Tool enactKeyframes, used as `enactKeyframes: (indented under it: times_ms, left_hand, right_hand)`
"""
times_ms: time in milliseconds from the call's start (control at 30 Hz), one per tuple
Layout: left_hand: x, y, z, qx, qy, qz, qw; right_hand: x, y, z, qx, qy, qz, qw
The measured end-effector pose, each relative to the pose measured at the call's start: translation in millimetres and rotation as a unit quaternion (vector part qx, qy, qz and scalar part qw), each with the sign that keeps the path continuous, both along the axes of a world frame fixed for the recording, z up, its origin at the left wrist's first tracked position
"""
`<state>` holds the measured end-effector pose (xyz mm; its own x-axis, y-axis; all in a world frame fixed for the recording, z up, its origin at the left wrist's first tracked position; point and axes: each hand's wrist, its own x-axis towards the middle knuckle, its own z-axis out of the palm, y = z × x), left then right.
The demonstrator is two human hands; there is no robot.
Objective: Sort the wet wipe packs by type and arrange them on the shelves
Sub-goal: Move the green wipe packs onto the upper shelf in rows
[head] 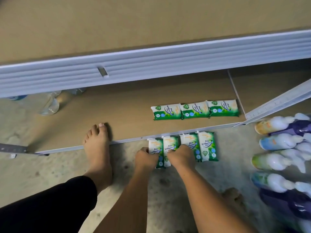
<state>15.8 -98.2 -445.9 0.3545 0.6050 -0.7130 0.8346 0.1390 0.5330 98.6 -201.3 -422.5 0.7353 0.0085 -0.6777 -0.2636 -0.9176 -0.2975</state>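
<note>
Low in the middle of the frame, the left hand (146, 157) has its fingers curled over the leftmost pack (155, 145) of a floor row, and the right hand (180, 155) curls likewise over the second pack (170, 142); whether it also catches the next one is unclear. Two more packs (207, 145) lie touching to the right, all on the floor (50, 165) just before the bottom shelf (117, 118). Three matching packs (195, 110) already sit in a row at centre right on that shelf.

The film wrappers look slick, so a loose pinch could let one slip, or drag its neighbour askew. A bare foot (97, 148) rests on the shelf lip at left, and the spray cans (277, 142) at the right edge could be knocked by a wide swing.
</note>
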Motion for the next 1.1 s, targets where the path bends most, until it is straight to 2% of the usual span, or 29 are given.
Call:
enactKeyframes:
  times_ms: [200, 367, 533, 667, 900, 1100]
  left_hand:
    - [-13, 4, 3, 0.017, -0.019, 0.044, 0.999]
    - [-22, 3, 9, 0.03, -0.019, 0.047, 0.998]
    - [-32, 0, 34, -0.017, 0.003, 0.032, 0.999]
    - [-37, -8, 74, -0.051, -0.032, 0.028, 0.998]
    - [-44, -33, 177, -0.093, -0.082, -0.052, 0.991]
    - [-60, -61, 263, -0.09, -0.182, -0.095, 0.975]
  right_hand:
    - [-10, 3, -7, 0.018, -0.055, 0.067, 0.996]
    - [-17, 1, -7, 0.061, -0.035, 0.058, 0.996]
    - [-28, -8, 12, 0.099, 0.021, 0.021, 0.995]
    - [-32, -25, 48, 0.126, 0.008, 0.022, 0.992]
    - [-46, -69, 148, 0.199, -0.029, 0.008, 0.98]
    - [-57, -112, 254, 0.285, -0.11, -0.003, 0.952]
